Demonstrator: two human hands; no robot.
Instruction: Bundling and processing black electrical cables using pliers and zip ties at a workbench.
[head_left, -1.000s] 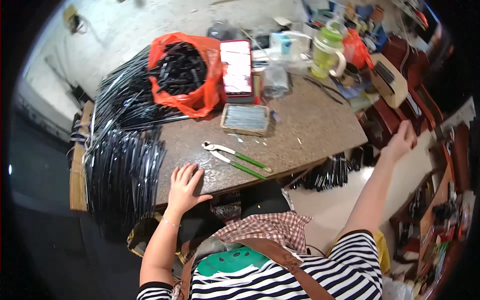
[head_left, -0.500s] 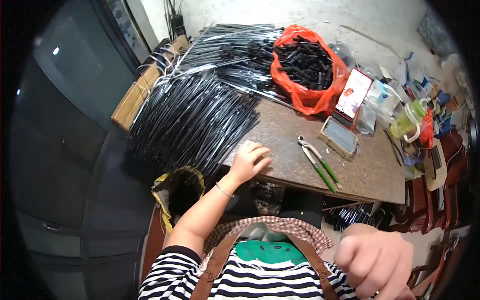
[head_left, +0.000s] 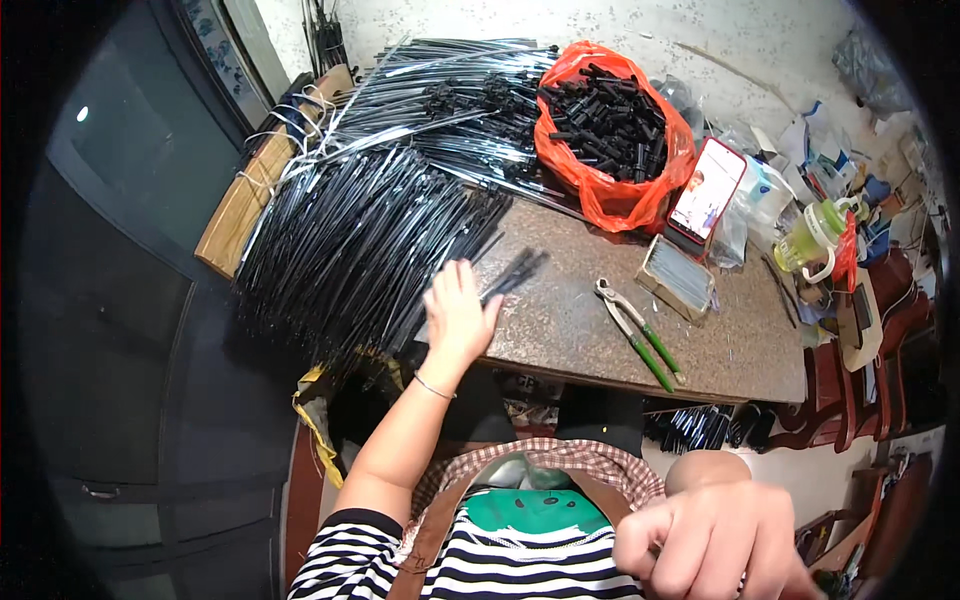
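Two hands at a table heaped with black rods.

Left of centre, the left hand [head_left: 458,310] lies flat with fingers spread on the edge of the brown table [head_left: 580,320], touching a few loose black rods [head_left: 512,275] just beside the big heap of rods [head_left: 360,230] in the upper left. At the lower right edge of the frame, the right hand [head_left: 715,535] hangs loosely curled and holds nothing, well apart from the table. Green-handled pliers [head_left: 635,335] lie right of centre, near a small flat box [head_left: 678,280]. An orange bag [head_left: 612,130] of black pieces sits at the top.
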